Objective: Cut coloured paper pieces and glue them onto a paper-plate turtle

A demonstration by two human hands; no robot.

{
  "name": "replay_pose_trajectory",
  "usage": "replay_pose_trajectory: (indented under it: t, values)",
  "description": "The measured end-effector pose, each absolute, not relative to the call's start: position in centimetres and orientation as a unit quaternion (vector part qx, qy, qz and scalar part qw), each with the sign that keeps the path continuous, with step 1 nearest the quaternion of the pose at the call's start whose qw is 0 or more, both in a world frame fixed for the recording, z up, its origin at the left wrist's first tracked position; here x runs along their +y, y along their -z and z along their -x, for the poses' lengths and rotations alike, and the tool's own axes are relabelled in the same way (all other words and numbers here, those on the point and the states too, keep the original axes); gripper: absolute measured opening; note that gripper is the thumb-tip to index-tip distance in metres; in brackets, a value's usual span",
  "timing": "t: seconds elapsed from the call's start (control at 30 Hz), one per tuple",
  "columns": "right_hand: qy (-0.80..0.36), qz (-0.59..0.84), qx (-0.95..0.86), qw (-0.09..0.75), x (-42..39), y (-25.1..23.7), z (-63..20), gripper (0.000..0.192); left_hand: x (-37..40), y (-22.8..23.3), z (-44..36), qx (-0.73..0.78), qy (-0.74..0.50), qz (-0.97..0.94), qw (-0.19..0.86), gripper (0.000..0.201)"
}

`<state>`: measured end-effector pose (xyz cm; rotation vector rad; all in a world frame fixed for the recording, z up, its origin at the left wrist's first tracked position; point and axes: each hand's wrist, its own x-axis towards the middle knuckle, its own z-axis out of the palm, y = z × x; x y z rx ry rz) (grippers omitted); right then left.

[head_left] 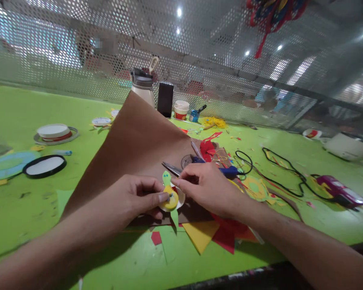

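Observation:
My left hand point(131, 197) pinches a small round paper craft point(172, 199), a yellow disc on a white disc with green paper parts sticking out above and below. My right hand point(208, 189) touches the same craft from the right with its fingertips. Both hands work over a large brown paper sheet point(136, 141) whose far corner is raised. Scissors with blue handles point(226, 171) lie just behind my right hand, blades pointing left.
Yellow and red paper pieces point(211, 235) lie at the near edge. A black cable point(284, 173) runs to a purple glue gun point(339, 193) at right. A bottle point(142, 86), black box point(165, 99) and paint pots stand before the perforated screen. Round lids point(45, 166) lie left.

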<state>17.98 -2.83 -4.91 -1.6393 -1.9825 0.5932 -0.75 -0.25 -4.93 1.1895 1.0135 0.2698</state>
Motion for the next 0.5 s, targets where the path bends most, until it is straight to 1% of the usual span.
replay_pose_trajectory:
  t: [0.2,0.3,0.5]
  values:
    - [-0.361,0.601,-0.652,0.288,-2.53,5.28,-18.26,0.020,-0.30,5.12,1.05,0.449,-0.123,-0.546,0.696,0.021]
    - [-0.435,0.595,-0.601,0.309,-2.45,5.07,-18.29,0.018,-0.23,5.44,1.26,0.419,-0.126,-0.569,0.697,0.020]
    - [-0.559,0.537,-0.521,0.357,-2.38,5.09,-18.56,0.012,-0.26,5.51,1.33,0.405,-0.132,-0.564,0.708,0.020]
